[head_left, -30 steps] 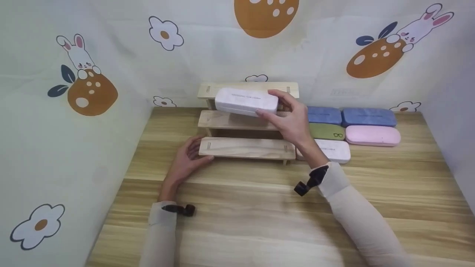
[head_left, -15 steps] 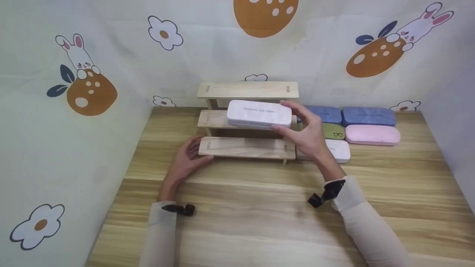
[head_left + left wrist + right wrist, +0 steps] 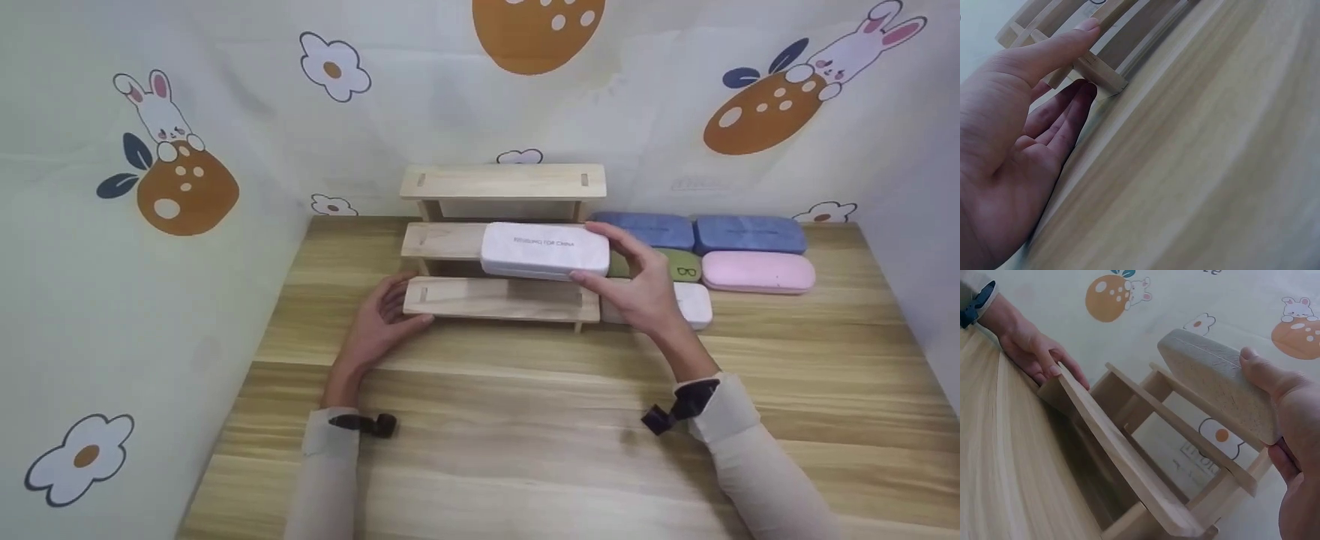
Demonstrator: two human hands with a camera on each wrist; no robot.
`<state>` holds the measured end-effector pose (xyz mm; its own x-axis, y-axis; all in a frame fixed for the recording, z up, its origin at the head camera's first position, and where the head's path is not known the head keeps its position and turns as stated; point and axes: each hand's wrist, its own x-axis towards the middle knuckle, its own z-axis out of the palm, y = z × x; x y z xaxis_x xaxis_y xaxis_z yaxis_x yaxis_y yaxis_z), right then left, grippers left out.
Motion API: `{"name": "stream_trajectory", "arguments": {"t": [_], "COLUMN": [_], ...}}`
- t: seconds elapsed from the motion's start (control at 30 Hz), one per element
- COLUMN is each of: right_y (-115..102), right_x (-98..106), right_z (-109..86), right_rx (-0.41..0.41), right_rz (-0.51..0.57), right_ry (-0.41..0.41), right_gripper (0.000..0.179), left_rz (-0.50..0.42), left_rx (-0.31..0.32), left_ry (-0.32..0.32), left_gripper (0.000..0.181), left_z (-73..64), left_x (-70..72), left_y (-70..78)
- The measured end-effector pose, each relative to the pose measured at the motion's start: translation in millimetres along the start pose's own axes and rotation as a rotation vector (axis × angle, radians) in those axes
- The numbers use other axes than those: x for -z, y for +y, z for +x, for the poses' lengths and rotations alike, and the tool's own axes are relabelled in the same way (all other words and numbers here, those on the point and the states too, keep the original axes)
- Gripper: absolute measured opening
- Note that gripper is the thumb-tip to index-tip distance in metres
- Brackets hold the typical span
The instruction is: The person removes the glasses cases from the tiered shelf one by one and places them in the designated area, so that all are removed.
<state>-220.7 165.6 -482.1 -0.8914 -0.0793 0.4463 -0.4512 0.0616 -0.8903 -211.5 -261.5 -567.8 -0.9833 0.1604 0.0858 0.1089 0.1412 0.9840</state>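
My right hand (image 3: pixel 643 296) holds a white glasses case (image 3: pixel 544 249) by its right end, thumb at the front and fingers at the back. The case, with small lettering on its lid, overlaps the right part of the middle step in the head view. In the right wrist view, the case (image 3: pixel 1216 379) is raised over the rack. My left hand (image 3: pixel 379 321) grips the left end of the lowest step of a three-tier wooden display rack (image 3: pixel 491 298). The left wrist view has its thumb (image 3: pixel 1067 48) on the step and the fingertips behind, near a leg.
Right of the rack, several glasses cases lie in rows: two blue cases (image 3: pixel 750 233), a green case (image 3: pixel 679 264), a pink case (image 3: pixel 757 271) and another white case (image 3: pixel 694 306), partly behind the right hand. Patterned cloth (image 3: pixel 420 90) lines the back and sides of the wooden table (image 3: pixel 510 427).
My right hand has carried the white glasses case down and to the right, from before the top step to before the middle one. My left hand stays on the rack.
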Motion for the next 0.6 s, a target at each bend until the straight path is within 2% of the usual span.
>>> {"name": "stream_trajectory", "arguments": {"t": [0.17, 0.6], "right_y": [1, 3], "right_x": [15, 51], "right_z": [-3.8, -16.2], "right_rx": [-0.017, -0.019], "right_rz": [0.038, 0.089], "right_ry": [-0.008, 0.048], "right_gripper": [0.066, 0.067], "left_rz": [0.002, 0.012], "left_rx": [0.008, 0.006], "left_ry": [-0.001, 0.002], "left_gripper": [0.090, 0.088], "left_z": [0.1, -0.6], "left_x": [0.3, 0.3], "left_y": [-0.4, 0.1]}}
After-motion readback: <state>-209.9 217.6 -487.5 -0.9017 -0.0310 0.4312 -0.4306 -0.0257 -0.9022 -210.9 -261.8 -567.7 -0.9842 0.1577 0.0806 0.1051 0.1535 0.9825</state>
